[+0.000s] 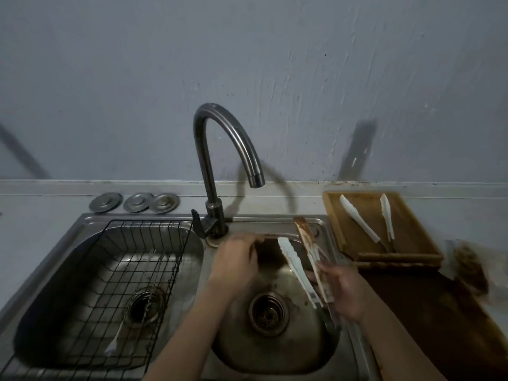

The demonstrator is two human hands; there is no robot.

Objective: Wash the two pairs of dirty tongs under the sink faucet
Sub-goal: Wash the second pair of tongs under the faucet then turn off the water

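Head view: over the right basin of the steel double sink point(327, 229), the right hand point(343, 292) grips a white, brown-stained pair of tongs point(298, 270). The left hand point(236, 264) hovers loosely curled, empty, near the curved dark faucet point(217, 149). A second white pair point(365, 218) lies on the wooden tray point(412, 229) at the counter's back right.

A rough grey-blue plastered wall point(275, 64) rises behind a pale counter point(41, 215); the light is dim, and brown stains mark the wall's base at right

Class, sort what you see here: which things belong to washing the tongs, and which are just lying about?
Belongs to the job:
dirty tongs in the right hand
second tongs on the wooden tray
faucet
right sink basin

Lying about:
wire basket
three metal discs
brown board
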